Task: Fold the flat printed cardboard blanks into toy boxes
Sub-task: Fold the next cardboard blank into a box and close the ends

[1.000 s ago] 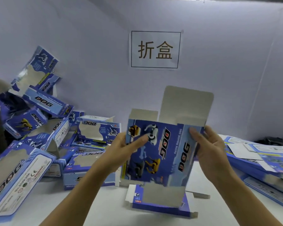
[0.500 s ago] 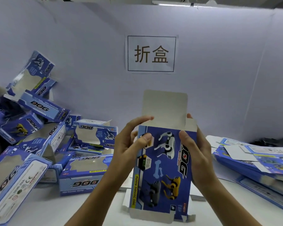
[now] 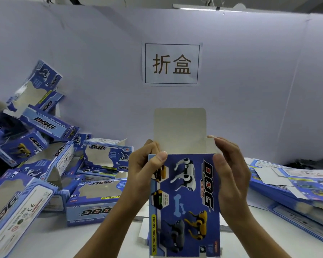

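Box [image 3: 185, 203] upright, top flap up | L hand [image 3: 145, 170] grips left edge | R hand [image 3: 229, 175] flat on right side, fingers straight

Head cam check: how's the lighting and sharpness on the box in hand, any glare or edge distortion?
Head view: even, soft light, no glare on the held box or its raised flap; print reads sharply at centre; folded boxes at far left look stretched and softer from wide-angle distortion.

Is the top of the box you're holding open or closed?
Open. The box's top flap stands straight up, its plain inside showing, not folded down.
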